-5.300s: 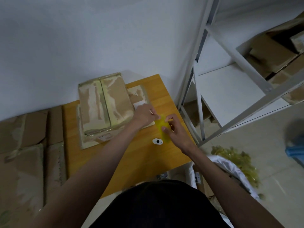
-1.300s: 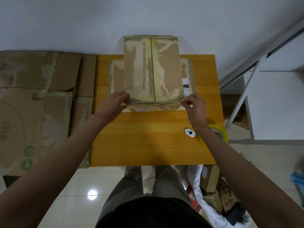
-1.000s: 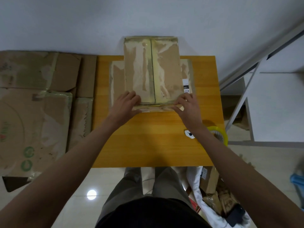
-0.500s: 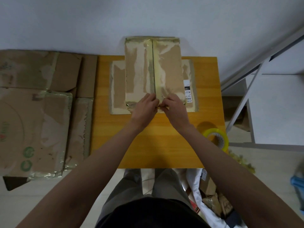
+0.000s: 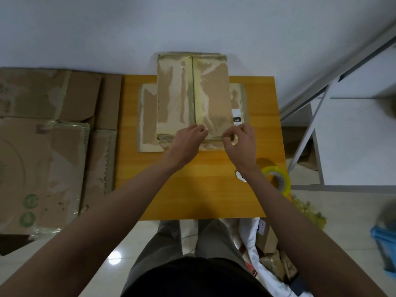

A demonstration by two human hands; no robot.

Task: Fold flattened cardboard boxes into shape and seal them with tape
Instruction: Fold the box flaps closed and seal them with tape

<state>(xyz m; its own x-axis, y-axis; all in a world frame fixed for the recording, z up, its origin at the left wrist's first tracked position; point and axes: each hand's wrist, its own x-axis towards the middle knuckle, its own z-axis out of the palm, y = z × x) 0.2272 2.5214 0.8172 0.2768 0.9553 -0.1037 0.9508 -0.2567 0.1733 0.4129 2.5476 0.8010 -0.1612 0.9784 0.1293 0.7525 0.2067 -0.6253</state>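
A folded cardboard box [image 5: 211, 99], glossy with old tape and split by a centre seam, lies on a flat cardboard sheet [image 5: 147, 116] on the orange table [image 5: 192, 189]. My left hand [image 5: 187, 142] grips the box's near edge at the seam, fingers curled over the top. My right hand [image 5: 241, 144] pinches the same near edge close to the right corner, thumb against fingers. A yellowish tape roll [image 5: 277, 181] stands at the table's right edge, behind my right wrist.
A small white object [image 5: 238, 175] peeks out by my right wrist. Flattened cartons [image 5: 42, 159] cover the floor to the left. A white metal shelf rack [image 5: 317, 116] stands to the right. A white bag with scraps [image 5: 267, 243] lies below the table.
Both hands were together at the seam half a second ago. My right hand has slid right along the box's near edge; my left hand stays at the seam.
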